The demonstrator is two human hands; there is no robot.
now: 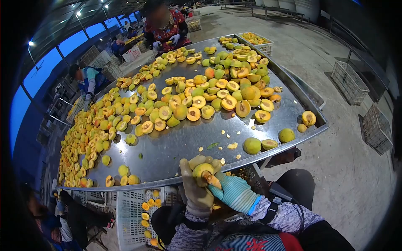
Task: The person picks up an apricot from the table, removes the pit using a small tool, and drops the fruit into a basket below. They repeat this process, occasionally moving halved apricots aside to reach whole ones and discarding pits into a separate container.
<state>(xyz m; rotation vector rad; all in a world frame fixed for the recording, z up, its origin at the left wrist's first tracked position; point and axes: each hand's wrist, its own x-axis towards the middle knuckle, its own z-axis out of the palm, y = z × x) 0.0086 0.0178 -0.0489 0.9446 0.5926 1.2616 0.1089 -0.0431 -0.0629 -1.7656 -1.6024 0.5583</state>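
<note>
My left hand [194, 190], in a pale yellowish glove, is closed around a halved peach [202, 170] at the near edge of the metal table [180, 152]. My right hand [235, 193] wears a teal striped glove. Its fingers are curled against the cut side of that peach, and an orange-brown tip, perhaps a bare thumb, presses there. Whether a small tool sits inside the right hand is hidden. Just beyond the hands lie a greenish whole peach [252, 145], a half [269, 144] and scattered pits and scraps [233, 146].
Halved peaches [197, 100] spread across the table, thickest along the left. Below its edge stands a white crate [130, 217] with peach halves. Co-workers sit at the far side [165, 31], left [90, 79] and lower left [46, 221]. Crates [349, 83] stand on the right floor.
</note>
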